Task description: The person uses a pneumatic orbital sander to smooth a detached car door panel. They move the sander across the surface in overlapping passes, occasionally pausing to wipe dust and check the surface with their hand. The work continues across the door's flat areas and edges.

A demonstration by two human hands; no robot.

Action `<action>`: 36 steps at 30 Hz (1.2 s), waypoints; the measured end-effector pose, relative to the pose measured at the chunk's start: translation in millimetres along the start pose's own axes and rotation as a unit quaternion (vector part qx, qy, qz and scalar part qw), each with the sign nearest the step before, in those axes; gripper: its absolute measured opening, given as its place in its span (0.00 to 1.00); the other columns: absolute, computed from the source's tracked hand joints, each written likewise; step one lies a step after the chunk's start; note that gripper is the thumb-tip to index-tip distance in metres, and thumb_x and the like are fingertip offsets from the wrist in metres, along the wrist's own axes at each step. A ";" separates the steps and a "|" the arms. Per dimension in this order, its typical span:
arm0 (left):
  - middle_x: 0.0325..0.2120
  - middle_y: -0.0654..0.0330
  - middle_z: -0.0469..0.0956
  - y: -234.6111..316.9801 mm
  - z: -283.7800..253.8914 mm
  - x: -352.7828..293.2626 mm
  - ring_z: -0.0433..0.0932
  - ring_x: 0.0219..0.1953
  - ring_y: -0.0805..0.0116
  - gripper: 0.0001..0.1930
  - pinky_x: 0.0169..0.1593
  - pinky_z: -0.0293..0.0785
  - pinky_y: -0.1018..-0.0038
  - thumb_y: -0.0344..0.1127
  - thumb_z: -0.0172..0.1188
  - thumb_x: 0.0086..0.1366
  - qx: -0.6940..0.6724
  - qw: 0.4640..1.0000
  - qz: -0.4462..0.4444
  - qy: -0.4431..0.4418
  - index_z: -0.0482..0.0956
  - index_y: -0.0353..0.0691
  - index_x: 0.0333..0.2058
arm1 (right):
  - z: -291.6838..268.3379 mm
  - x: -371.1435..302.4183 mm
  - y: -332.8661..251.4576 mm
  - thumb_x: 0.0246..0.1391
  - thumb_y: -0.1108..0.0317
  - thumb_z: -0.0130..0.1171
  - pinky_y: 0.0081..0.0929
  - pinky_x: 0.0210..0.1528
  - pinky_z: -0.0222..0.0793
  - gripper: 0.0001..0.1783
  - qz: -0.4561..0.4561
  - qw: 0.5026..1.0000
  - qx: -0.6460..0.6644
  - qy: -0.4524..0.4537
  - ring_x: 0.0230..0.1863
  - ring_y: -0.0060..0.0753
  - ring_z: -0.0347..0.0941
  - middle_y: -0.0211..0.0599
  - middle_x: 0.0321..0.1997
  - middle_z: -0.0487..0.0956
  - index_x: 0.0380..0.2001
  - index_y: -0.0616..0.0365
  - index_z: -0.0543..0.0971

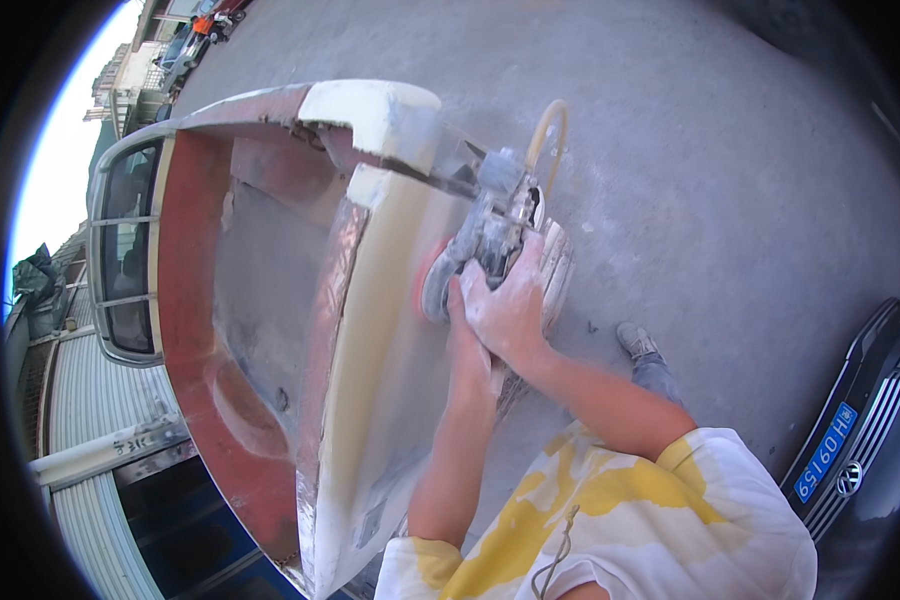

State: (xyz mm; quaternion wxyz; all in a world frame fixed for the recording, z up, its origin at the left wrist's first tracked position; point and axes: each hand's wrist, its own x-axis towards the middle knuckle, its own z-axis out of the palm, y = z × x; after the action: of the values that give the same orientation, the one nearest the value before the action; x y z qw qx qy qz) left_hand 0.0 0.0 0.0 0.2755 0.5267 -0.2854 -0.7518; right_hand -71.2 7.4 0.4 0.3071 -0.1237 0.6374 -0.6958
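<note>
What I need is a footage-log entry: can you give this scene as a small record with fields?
Tool: dusty sander with a tan hose
Right hand: gripping the sander
Left hand: against the sander, grip partly hidden
Work surface: cream side panel, sander held at it
Vehicle: pickup truck, red bed walls
Nearby: dark car, lower right
Ground: grey pavement

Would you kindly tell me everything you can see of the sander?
The sander is a grey, dusty, metal-looking tool turned on its side, its round red-edged pad against the pale panel at left. A tan hose curves from its far end. The right hand holds it; the left hand touches it near the pad.
</note>
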 end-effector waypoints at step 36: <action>0.62 0.59 0.71 9.1 -5.0 -5.1 0.71 0.63 0.65 0.42 0.65 0.67 0.66 0.69 0.50 0.69 0.060 0.996 -0.007 -0.070 0.61 0.44 0.69 | 1.2 -4.4 15.7 0.56 0.66 0.61 0.44 0.55 0.70 0.27 -0.065 0.996 0.027 0.046 0.49 0.56 0.77 0.58 0.43 0.78 0.52 0.71 0.62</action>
State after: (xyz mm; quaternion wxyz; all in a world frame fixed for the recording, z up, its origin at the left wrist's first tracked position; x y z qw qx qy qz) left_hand 7.2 -3.3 8.4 0.2169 0.4905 -0.3450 -0.7703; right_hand -62.9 9.0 -13.6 0.2343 -0.1244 0.6226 -0.7362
